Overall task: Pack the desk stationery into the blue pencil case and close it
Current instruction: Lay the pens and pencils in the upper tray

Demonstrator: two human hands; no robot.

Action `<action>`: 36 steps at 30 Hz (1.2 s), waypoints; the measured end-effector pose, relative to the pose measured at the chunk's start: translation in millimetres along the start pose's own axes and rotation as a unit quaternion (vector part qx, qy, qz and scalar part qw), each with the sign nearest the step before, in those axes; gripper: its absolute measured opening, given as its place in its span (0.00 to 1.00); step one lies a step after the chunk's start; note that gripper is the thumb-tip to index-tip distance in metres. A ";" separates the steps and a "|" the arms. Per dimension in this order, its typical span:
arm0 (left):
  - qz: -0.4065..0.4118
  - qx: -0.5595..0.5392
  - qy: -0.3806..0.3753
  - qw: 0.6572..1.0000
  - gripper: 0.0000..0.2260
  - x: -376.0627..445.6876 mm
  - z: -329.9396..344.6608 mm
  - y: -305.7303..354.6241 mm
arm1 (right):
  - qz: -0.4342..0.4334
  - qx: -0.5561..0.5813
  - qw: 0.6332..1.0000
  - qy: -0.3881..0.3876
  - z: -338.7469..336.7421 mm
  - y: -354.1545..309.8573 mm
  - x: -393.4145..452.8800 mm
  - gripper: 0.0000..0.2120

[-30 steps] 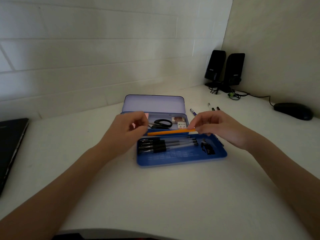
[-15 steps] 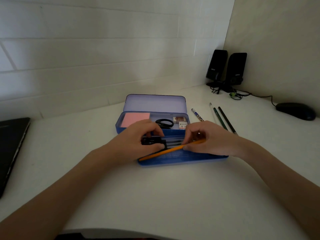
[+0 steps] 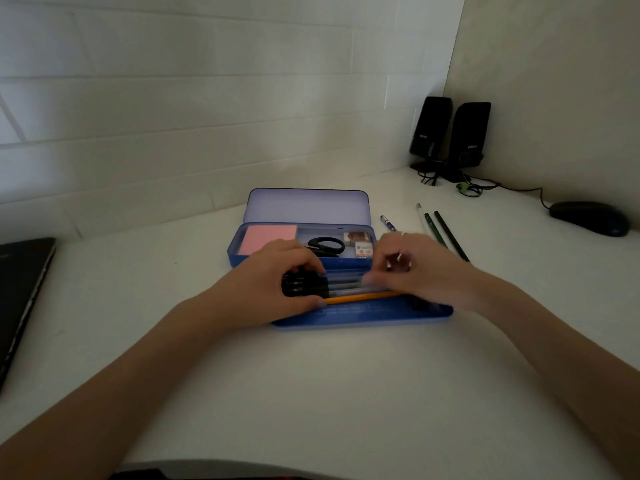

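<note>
Pencil case open; left hand pinches pen caps; right hand blurred, grip unclear; orange pencil best seated flat alongside.

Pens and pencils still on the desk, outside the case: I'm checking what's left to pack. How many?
4: a short blue pen, a white one, a green pencil, a dark pencil. The right hand may hide more.

A white desk carries the blue pencil case, loose pencils, speakers, mouse, laptop.

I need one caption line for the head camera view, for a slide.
Both hands, left hand and right hand, settle an orange pencil into the open blue pencil case.
</note>
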State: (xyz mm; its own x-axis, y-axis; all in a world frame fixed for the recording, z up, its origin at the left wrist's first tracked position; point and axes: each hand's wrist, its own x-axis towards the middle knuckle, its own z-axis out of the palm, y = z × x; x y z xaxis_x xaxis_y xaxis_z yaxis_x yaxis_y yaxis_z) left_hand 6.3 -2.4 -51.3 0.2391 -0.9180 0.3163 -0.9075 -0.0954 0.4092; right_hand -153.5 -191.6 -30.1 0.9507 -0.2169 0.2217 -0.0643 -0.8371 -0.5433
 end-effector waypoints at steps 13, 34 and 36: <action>-0.015 0.003 -0.006 1.000 0.20 -0.8 -0.7 1.3 | 0.272 -0.094 0.937 0.197 -32.0 86.0 0.6 0.13; -0.013 0.007 -0.005 1.000 0.20 -1.2 -0.3 3.0 | 0.287 -0.121 0.916 0.253 -23.5 72.4 1.9 0.11; -0.015 0.005 -0.005 1.000 0.20 -1.7 -0.6 3.1 | 0.286 -0.098 0.912 0.278 -23.2 70.9 1.3 0.12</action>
State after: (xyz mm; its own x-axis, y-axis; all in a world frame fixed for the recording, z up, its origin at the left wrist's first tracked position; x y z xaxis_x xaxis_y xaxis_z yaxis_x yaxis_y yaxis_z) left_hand 3.3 -0.9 -50.1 0.2627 -0.9182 0.2964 -0.9032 -0.1259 0.4104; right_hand -163.9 -262.8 -49.4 0.4478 -0.8214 0.3533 -0.6063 -0.5693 -0.5552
